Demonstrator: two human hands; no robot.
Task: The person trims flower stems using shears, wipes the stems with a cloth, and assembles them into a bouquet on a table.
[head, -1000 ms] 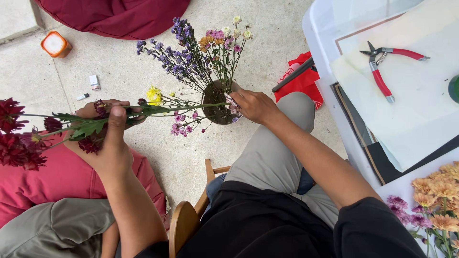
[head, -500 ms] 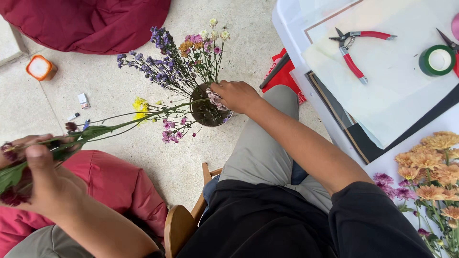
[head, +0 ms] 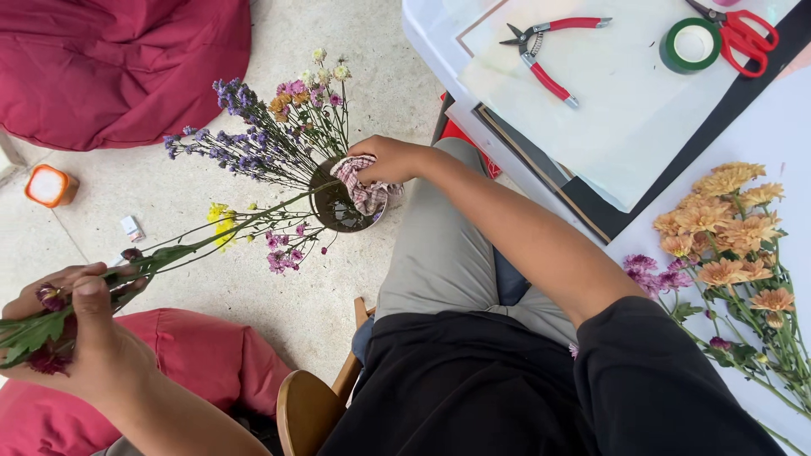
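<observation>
under the right hand's [head: 390, 159] closed fingers, a checked cloth on the dark round vase [head: 342, 203]; in the left hand's [head: 76, 325] grip, long green flower stems [head: 211, 241]. risks tipping that vase if levered.

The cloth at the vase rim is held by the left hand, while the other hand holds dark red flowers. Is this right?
Not quite: the head view shows the right hand holding the cloth at the vase rim. The left hand holds the dark red flowers.
</observation>
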